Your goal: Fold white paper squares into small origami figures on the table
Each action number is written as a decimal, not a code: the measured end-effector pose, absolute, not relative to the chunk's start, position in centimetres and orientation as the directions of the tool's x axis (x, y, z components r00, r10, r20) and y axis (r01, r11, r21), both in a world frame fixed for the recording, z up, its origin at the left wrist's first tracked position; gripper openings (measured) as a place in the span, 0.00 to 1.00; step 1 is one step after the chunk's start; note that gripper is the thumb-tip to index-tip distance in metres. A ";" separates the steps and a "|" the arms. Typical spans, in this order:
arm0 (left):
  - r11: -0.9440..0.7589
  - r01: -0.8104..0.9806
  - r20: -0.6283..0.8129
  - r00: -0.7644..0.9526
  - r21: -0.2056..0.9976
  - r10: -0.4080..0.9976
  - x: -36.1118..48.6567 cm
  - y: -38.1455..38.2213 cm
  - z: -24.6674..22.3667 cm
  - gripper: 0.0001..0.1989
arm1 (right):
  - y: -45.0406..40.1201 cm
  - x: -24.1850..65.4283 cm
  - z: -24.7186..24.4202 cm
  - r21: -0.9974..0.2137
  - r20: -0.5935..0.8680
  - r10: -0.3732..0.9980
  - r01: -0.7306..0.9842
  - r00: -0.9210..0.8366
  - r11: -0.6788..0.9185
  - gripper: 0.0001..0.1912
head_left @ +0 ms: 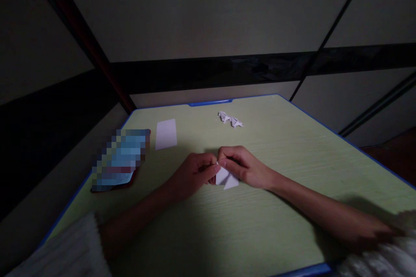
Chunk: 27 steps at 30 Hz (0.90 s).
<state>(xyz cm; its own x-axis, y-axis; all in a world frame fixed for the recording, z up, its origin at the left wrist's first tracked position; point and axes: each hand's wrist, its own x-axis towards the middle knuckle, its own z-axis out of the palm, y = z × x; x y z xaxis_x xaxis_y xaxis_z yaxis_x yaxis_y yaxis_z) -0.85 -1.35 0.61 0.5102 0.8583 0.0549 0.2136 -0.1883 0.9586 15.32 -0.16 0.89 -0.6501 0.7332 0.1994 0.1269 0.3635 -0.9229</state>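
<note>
Between my two hands is a small piece of folded white paper (226, 178), with a pointed flap toward me. My left hand (196, 171) pinches its upper left edge between thumb and fingers. Thumb and bent fingers of my right hand (242, 166) close on its top edge, right beside the left thumb. The fingers cover the upper part of the paper, so its folds there are hidden. Beyond my hands, two small folded paper figures (236, 122) sit close together on the table.
A flat white paper sheet (166, 134) lies at the left on the pale green table (286, 151), which has a blue rim. Left of the sheet is a flat, blurred-out object (121, 160) with a dark red edge. Cabinet panels (208, 13) rise behind the table.
</note>
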 end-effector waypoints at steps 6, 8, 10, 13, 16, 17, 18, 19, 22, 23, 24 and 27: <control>-0.171 0.244 0.016 0.532 0.955 0.847 -1.1 -1.7 0.9 0.13 | -0.3 15.0 1.2 -0.939 0.185 0.742 0.107 -0.645 0.327 0.17; -0.141 0.225 0.006 0.513 0.964 0.858 -1.0 -1.6 0.9 0.13 | -0.3 15.0 1.2 -0.947 0.169 0.762 0.111 -0.625 0.301 0.18; -0.100 0.204 -0.014 0.493 0.974 0.870 -1.0 -1.6 0.9 0.13 | -0.2 14.9 1.0 -0.958 0.146 0.783 0.111 -0.604 0.265 0.20; -0.047 0.172 -0.041 0.473 0.984 0.880 -1.0 -1.4 0.9 0.14 | -0.1 14.8 0.9 -0.977 0.108 0.796 0.087 -0.596 0.197 0.21; -0.020 0.133 -0.043 0.457 0.991 0.888 -1.2 -1.3 1.0 0.14 | 0.0 14.8 0.8 -0.991 0.084 0.779 0.028 -0.622 0.130 0.20; -0.008 0.116 -0.044 0.435 0.993 0.900 -1.3 -1.3 1.0 0.13 | 0.1 14.9 0.8 -0.993 0.088 0.767 0.002 -0.636 0.115 0.19; 0.007 0.090 -0.044 0.409 0.996 0.911 -1.4 -1.2 1.0 0.13 | 0.1 14.9 0.8 -0.994 0.097 0.757 -0.025 -0.646 0.106 0.19; 0.019 0.071 -0.047 0.402 0.997 0.915 -1.4 -1.2 0.9 0.14 | 0.2 15.0 0.8 -0.994 0.105 0.755 -0.044 -0.647 0.101 0.18; 0.041 0.053 -0.060 0.422 0.998 0.904 -1.4 -1.1 0.8 0.13 | 0.2 15.1 0.8 -0.993 0.112 0.766 -0.055 -0.632 0.100 0.19; 0.043 0.056 -0.063 0.431 0.998 0.900 -1.3 -1.1 0.7 0.13 | 0.2 15.1 0.9 -0.993 0.112 0.769 -0.053 -0.629 0.102 0.19; 0.045 0.060 -0.067 0.435 0.997 0.898 -1.3 -1.1 0.7 0.14 | 0.2 15.1 0.9 -0.993 0.113 0.768 -0.052 -0.631 0.104 0.19; 0.057 0.083 -0.087 0.428 0.995 0.900 -1.0 -1.2 0.7 0.15 | 0.1 15.1 1.0 -0.993 0.116 0.755 -0.057 -0.646 0.103 0.20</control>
